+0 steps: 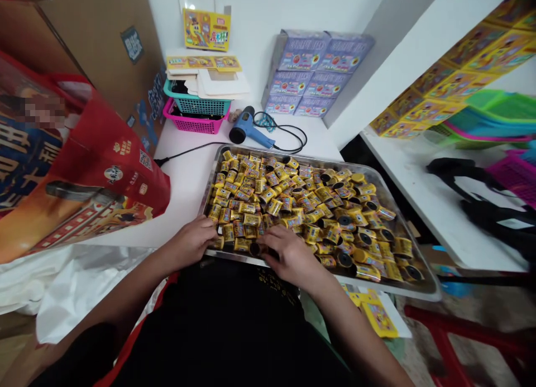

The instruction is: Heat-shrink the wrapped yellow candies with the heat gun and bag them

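A metal tray (419,289) on the white table holds several small yellow-wrapped rolls (301,202) packed close together. My left hand (193,239) rests at the tray's near left edge, fingers curled over the rolls there. My right hand (287,253) lies at the near rim a little to the right, fingers bent down onto a dark-ended roll (255,248). What either hand grips under the fingers is hidden.
A red printed bag (84,169) stands at the left, with a cardboard box behind. A blue heat gun (247,129) and its cable lie beyond the tray. Stacked baskets (195,113), purple boxes (310,74) and yellow cartons (452,80) line the back and right. White plastic (71,286) lies near my lap.
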The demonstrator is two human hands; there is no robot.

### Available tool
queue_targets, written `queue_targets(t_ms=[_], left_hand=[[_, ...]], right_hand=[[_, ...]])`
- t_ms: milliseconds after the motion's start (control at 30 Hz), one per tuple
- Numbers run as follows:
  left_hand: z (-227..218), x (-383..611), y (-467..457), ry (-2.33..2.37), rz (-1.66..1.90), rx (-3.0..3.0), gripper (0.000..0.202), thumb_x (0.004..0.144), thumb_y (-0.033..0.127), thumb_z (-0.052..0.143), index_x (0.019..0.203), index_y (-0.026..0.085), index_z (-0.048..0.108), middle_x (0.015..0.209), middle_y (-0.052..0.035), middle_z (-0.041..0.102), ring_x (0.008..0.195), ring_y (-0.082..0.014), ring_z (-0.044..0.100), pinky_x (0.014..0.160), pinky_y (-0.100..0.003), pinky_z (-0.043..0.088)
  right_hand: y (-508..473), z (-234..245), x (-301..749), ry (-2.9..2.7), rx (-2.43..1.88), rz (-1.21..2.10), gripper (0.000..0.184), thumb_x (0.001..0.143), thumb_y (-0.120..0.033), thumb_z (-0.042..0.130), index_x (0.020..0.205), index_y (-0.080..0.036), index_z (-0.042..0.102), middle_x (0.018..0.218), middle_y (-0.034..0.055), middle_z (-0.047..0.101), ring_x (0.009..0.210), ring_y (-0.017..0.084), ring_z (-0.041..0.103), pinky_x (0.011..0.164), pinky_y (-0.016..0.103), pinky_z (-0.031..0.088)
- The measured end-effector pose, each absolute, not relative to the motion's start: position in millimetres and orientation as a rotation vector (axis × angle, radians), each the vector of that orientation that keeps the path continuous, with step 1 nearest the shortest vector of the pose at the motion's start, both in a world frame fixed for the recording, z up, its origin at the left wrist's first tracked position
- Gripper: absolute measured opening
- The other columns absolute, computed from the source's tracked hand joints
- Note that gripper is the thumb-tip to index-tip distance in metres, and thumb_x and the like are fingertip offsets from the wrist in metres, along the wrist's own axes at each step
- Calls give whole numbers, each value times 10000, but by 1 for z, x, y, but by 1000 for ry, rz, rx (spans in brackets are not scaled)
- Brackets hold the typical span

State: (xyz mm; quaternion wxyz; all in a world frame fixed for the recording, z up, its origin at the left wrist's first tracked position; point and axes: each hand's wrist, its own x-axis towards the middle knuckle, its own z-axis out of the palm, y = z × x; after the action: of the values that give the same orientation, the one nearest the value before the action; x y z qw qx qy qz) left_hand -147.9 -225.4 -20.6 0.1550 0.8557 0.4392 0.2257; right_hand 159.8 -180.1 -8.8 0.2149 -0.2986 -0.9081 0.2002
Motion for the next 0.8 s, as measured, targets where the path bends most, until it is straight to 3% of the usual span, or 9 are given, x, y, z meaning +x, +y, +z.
queue_targets(t_ms=[133,233,400,500,600,733,800], left_hand=[[-11,-129,-223,1288,585,2470,194,965,69,531,867,176,661,874,-46,622,885,-191,566,825,-312,457],[-9,-111,-213,1359,557,2445,94,954,130,616,886,172,664,908,-54,631,918,-203,583,833,-321,479],[-15,-97,-195,1365,474,2470,82,909,206,731,853,174,681,921,-67,649,968,-238,595,862,-360,496],[-22,-99,-191,1225,459,2527,121,914,227,734,811,180,691,865,-56,640,932,-229,590,831,-344,486],[-24,-101,-192,1199,504,2542,171,955,254,684,802,179,698,868,-59,628,924,-224,583,820,-336,482],[-12,-81,-192,1217,498,2558,132,982,271,642,1042,195,732,938,-60,615,973,-227,587,859,-344,496],[-8,-63,-188,1144,428,2587,230,974,262,653,1194,216,704,993,-60,613,986,-221,591,847,-331,503]], right_hand=[[-184,-16,163,-2417,-929,558,71,929,-228,655,981,-210,699,899,69,669,836,214,637,738,333,519],[-175,-20,155,-2309,-1057,426,103,969,-262,610,945,-208,695,895,79,653,844,220,636,744,332,518],[-159,-11,110,-2589,-1221,250,245,851,-160,681,1089,-109,700,1042,157,688,1034,295,613,919,398,502],[-153,-8,97,-2683,-1260,242,244,828,-140,652,1062,-86,697,1051,166,697,1027,300,619,888,401,501],[-152,-6,118,-2414,-1251,318,270,825,-191,655,1082,-119,697,1020,127,705,944,261,641,826,376,518],[-151,-7,177,-1752,-1311,426,246,821,-368,707,1007,-207,693,911,42,680,780,190,627,704,322,528],[-152,-9,205,-1579,-1376,473,307,787,-469,747,950,-215,689,858,24,656,688,167,593,611,302,504]])
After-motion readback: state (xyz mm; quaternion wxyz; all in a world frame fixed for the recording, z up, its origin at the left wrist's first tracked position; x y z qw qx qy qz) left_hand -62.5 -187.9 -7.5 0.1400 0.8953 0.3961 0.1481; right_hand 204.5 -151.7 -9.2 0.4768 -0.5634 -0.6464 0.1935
